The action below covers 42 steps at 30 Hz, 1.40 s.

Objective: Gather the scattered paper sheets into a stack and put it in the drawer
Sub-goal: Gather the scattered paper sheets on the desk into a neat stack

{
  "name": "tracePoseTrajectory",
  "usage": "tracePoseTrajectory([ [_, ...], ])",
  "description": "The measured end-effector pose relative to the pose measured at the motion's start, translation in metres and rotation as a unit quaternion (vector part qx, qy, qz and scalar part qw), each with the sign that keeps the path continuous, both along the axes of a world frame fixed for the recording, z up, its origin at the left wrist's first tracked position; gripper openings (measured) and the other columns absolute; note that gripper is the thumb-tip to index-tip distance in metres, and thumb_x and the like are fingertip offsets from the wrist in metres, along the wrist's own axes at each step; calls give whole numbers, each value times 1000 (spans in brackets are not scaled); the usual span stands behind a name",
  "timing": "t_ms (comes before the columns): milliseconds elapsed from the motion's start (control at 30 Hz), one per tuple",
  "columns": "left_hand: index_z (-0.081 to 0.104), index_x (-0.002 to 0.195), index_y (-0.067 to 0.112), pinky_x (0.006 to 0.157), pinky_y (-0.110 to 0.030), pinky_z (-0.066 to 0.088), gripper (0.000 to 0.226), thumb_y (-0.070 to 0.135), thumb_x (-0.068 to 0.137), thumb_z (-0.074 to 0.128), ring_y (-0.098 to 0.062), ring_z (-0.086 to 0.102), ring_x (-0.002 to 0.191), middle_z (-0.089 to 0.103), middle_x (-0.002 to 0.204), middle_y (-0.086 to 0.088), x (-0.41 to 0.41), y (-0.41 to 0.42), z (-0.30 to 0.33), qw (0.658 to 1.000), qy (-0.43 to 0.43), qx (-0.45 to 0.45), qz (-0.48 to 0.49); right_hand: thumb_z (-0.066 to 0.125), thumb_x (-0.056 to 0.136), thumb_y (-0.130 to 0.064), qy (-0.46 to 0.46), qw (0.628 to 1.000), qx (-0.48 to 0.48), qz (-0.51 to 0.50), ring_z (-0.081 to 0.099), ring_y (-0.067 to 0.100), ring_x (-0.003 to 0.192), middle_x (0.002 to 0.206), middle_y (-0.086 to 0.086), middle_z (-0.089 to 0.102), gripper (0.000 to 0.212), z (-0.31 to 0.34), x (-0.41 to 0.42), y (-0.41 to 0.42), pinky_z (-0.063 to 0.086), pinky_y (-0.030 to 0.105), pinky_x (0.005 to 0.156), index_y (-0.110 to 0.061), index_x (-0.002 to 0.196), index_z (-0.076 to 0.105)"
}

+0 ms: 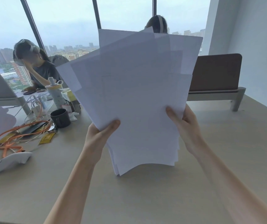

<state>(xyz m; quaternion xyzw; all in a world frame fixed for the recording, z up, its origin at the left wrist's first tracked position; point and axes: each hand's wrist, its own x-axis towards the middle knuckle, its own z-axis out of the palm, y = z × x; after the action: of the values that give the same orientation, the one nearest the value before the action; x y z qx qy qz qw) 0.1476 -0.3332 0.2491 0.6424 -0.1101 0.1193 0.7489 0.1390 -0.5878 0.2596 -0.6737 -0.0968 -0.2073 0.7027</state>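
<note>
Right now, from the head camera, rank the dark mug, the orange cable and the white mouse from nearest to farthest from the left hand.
From the left hand:
1. Dark mug, up-left.
2. Orange cable, further left.
3. White mouse, far left, near the desk edge.

Flat, overcast daylight comes through the tall glass windows [61,21] beyond my grip, so the fanned white paper sheets [134,88] I hold up are backlit and slightly translucent. Shadows on the pale beige tabletop [145,199] are soft. The wide lens bends window frames; edges left of my grip blur.
</note>
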Motion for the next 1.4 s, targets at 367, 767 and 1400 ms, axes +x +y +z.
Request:
tracePoseTrajectory([
  [367,56,129,8,90,-40,55,65,27,72,80,-29,67,110,70,120,-11,1,-12,39,997,-78,-16,15,56,102,-32,-40,999,13,8,67,18,117,126,0,69,29,29,5,1,55,46,99,-24,130,62],
  [767,65,114,14,76,-29,57,46,21,71,78,-18,72,95,76,104,-1,-2,-18,19,999,-29,-7,23,54,104,-26,-112,993,0,-45,60,9,123,132,-9,60,46,39,11,1,52,35,102,-23,146,37],
  [1400,61,119,11,73,-32,58,56,28,70,82,-23,72,97,73,110,-7,6,-20,25,995,-82,-17,59,41,109,-25,-120,991,-32,-41,44,18,123,143,26,31,46,64,6,10,42,13,100,-25,153,29],
])
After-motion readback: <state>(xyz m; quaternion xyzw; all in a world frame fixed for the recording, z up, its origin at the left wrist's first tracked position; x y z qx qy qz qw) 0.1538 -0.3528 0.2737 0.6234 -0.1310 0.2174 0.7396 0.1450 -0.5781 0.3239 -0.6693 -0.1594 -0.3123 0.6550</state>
